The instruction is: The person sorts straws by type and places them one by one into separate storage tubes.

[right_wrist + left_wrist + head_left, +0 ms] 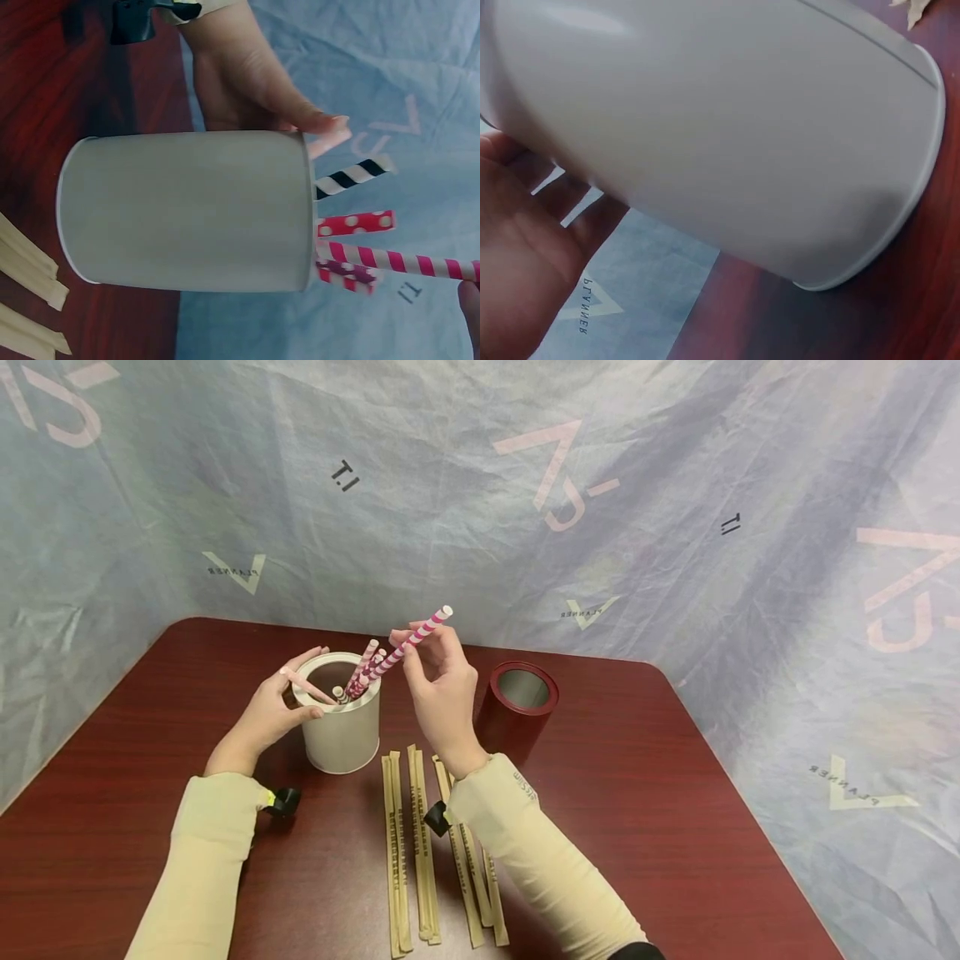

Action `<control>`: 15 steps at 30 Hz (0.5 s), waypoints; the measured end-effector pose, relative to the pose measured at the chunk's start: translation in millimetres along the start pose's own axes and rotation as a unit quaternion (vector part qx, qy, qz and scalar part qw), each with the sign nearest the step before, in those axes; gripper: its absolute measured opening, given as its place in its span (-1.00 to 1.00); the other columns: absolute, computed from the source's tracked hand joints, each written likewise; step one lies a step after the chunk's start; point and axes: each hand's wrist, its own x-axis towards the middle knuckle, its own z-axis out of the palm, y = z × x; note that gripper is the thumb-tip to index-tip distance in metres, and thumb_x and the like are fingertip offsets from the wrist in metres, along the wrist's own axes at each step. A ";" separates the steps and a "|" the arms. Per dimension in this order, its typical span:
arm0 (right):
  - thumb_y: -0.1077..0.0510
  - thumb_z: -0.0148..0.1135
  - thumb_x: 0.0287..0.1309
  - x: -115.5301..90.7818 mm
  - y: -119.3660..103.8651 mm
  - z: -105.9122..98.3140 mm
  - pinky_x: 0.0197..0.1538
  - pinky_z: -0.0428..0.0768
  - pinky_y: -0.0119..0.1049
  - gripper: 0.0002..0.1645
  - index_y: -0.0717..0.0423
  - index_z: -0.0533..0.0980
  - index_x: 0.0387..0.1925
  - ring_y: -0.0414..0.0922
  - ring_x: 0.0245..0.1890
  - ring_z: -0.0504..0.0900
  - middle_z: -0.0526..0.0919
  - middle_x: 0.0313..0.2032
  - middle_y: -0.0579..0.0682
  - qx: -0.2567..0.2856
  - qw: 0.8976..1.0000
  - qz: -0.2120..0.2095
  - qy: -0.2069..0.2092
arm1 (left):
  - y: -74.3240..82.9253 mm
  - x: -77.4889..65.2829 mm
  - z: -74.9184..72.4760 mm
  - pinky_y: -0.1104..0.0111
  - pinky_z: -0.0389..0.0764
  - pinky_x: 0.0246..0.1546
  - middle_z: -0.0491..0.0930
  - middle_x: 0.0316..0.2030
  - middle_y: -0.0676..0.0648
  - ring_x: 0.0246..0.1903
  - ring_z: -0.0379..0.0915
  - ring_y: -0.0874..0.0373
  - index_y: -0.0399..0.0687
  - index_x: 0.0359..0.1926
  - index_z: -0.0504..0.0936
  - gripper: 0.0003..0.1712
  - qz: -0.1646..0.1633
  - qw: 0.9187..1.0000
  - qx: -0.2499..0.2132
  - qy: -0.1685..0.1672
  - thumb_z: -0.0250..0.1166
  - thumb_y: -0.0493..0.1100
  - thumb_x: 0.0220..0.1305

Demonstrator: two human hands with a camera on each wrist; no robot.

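Note:
A white cylindrical can (pixel 341 742) stands upright on the table, holding several patterned paper straws. My left hand (pixel 264 717) grips its left side, with the thumb near the rim; in the left wrist view, the fingers (pixel 592 214) lie along the can's wall. Between thumb and fingers my right hand (pixel 444 697) pinches a pink-and-white striped paper straw (pixel 427 628). That straw slants up to the right, its lower end at the can's mouth. In the right wrist view, a black-and-white striped straw (pixel 352 178) and a red dotted straw (pixel 358 223) stick out of the can.
Several thin paper-wrapped sticks (pixel 424 860) lie lengthwise in front of the can, some partly under my right forearm. A dark red can (pixel 552 697) with an open top stands right of my right hand. Printed grey fabric (pixel 450 510) hangs behind the table (pixel 637 827).

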 end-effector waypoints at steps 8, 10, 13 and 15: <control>0.27 0.13 0.31 -3.3 7.1 7.8 0.06 0.62 -0.38 -0.77 0.28 0.46 -0.03 -0.08 -0.06 0.72 0.73 -0.11 0.16 -0.017 0.999 0.031 -0.010 | 2.1 -1.7 -1.1 0.70 0.52 -0.19 0.16 0.47 0.01 0.18 0.28 0.55 -0.20 0.20 0.46 -0.39 -0.001 0.999 -0.037 -0.014 0.37 -0.44 0.09; 0.26 0.14 0.31 -3.7 7.2 9.8 0.06 0.62 -0.39 -0.78 0.28 0.47 -0.04 -0.08 -0.05 0.72 0.73 -0.11 0.15 -0.018 0.999 0.040 -0.011 | 3.5 -2.6 -1.3 0.71 0.51 -0.16 0.17 0.47 0.05 0.17 0.29 0.54 -0.17 0.37 0.29 -0.19 -0.009 0.999 -0.034 -0.012 0.35 -0.47 0.09; 0.25 0.16 0.31 -4.5 8.2 12.8 0.06 0.62 -0.40 -0.80 0.26 0.50 -0.07 -0.09 -0.04 0.72 0.73 -0.11 0.14 -0.020 0.998 0.050 -0.014 | 6.4 -4.5 -1.2 0.75 0.47 -0.13 0.19 0.45 -0.07 0.15 0.27 0.59 -0.11 0.42 0.23 -0.13 -0.031 0.999 -0.014 -0.005 0.36 -0.43 0.10; 0.25 0.17 0.30 -5.2 9.2 14.9 0.03 0.63 -0.42 -0.81 0.25 0.51 -0.09 -0.09 -0.05 0.72 0.73 -0.11 0.13 -0.023 0.998 0.053 -0.015 | 7.4 -5.7 -1.1 0.76 0.45 -0.10 0.22 0.44 0.00 0.14 0.26 0.61 -0.06 0.47 0.16 -0.07 -0.042 0.999 -0.003 -0.001 0.37 -0.41 0.11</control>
